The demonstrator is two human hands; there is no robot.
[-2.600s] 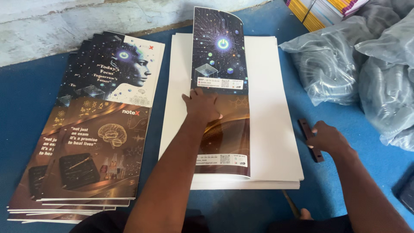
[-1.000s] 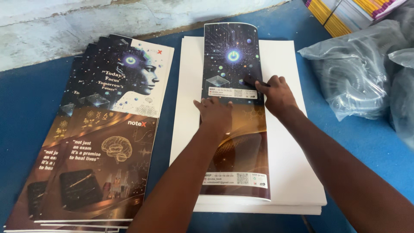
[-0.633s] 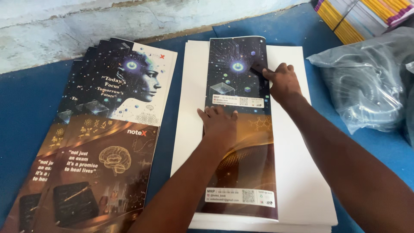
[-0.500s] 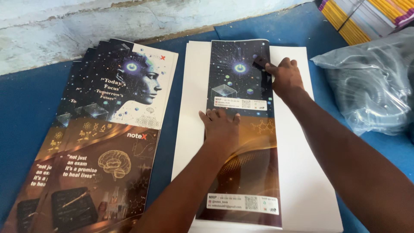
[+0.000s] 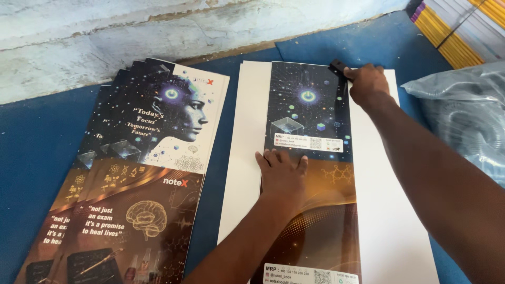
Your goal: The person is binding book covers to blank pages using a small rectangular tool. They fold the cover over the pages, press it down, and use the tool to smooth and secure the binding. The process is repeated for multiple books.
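1. While my left hand [image 5: 281, 171] lay flat and open, palm down, on the folded printed sheet [image 5: 310, 173], that sheet sat lengthwise on the white board stack [image 5: 247, 131], near its middle.
2. Head view: my right hand [image 5: 368, 83] was closed around a small dark tool [image 5: 336, 66] at the sheet's top right corner, tool tip touching the folded edge.
3. Doing it well, as I judged: keep left-hand pressure steady so the sheet can't slide, run the tool straight along the right edge, don't tilt it into the print.
4. Fanned pile of printed covers [image 5: 152, 173] lay to the left on the blue table [image 5: 37, 142], apart from the board.
5. Grey plastic bag [image 5: 468, 115] sat at right, near my right forearm; yellow-edged book stack [image 5: 463, 26] top right.
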